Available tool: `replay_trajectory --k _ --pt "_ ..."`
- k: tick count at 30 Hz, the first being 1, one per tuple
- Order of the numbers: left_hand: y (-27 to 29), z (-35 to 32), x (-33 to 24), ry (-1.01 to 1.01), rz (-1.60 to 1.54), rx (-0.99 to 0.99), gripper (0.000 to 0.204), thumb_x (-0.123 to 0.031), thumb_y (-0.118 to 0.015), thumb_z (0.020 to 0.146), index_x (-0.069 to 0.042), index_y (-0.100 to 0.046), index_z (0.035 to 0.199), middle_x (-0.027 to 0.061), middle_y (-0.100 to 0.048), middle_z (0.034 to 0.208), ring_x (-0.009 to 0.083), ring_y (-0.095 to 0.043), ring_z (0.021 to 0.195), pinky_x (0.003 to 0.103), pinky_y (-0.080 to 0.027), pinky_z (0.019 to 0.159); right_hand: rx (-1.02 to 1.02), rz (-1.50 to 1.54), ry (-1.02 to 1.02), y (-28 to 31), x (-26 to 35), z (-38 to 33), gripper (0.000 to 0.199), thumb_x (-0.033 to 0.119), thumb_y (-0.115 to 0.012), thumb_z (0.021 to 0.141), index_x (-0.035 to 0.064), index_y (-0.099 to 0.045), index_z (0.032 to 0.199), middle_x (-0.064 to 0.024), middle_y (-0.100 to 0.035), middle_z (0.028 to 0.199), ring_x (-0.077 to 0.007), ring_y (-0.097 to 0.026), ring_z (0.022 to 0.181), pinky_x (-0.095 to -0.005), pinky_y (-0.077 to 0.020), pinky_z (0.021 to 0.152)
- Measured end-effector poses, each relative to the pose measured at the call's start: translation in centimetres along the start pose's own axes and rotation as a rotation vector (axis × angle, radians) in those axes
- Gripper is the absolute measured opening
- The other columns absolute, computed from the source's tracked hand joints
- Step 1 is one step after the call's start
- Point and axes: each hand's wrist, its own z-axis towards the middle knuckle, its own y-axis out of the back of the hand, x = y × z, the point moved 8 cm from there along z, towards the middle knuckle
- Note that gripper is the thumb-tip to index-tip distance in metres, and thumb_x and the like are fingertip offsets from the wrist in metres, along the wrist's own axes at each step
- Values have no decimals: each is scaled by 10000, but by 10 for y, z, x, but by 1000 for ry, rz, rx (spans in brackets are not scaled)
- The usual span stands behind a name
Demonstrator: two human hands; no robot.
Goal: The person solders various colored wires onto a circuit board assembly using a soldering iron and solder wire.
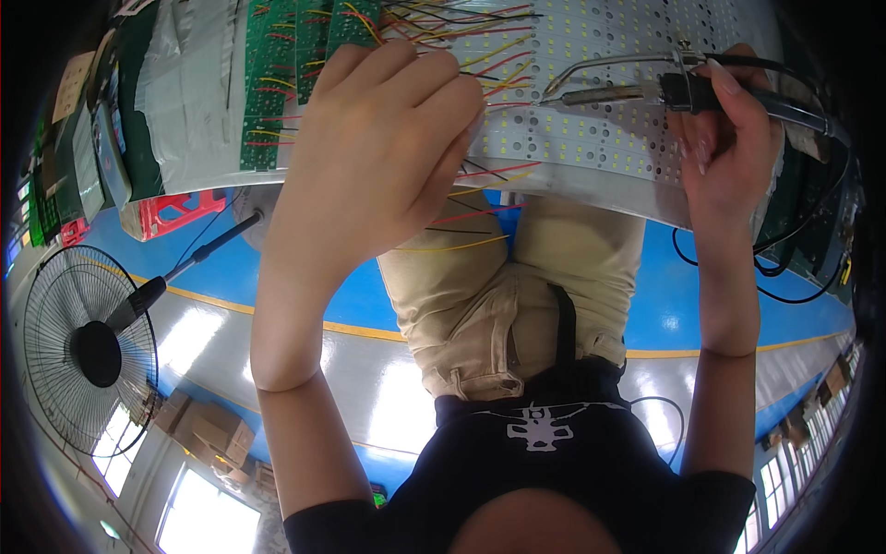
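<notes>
My right hand grips a soldering iron by its black handle, the tip pointing left. A thin bent metal tube, clamped to the iron, curves down toward that tip. My left hand is closed, its fingertips mostly hidden behind the knuckles. From it a thin red wire runs to the iron's tip, over a white LED board panel with rows of small yellowish chips. Green circuit boards with red and yellow wires lie left of and partly under my left hand.
More red, yellow and black wires hang over the table's near edge. Black cables trail at the right. A black fan stands at the left, near a red plastic object. Cardboard boxes sit further off.
</notes>
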Motion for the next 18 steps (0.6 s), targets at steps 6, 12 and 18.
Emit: replay_trajectory --k 6,12,18 --pt "1 0 -1 2 -4 18 108 -68 -556 686 -36 -511 780 81 -464 741 271 -444 691 355 -326 628 -39 128 -10 -2 1 2 138 134 -550 805 3 -519 779 30 -300 416 -57 -237 340 -233 -235 377" --pt "1 1 1 10 -17 0 89 -69 -561 706 -38 -509 772 83 -456 733 274 -441 682 357 -324 624 -26 86 -31 0 0 2 158 157 -473 839 7 -518 861 39 -286 431 -54 -241 361 -205 -257 404" --pt "8 -4 9 107 -86 -35 136 -52 -635 719 -30 -541 815 85 -512 787 255 -496 717 339 -392 657 -31 115 -51 -2 -1 2 145 153 -522 817 8 -514 815 35 -290 417 -54 -239 347 -219 -248 388"
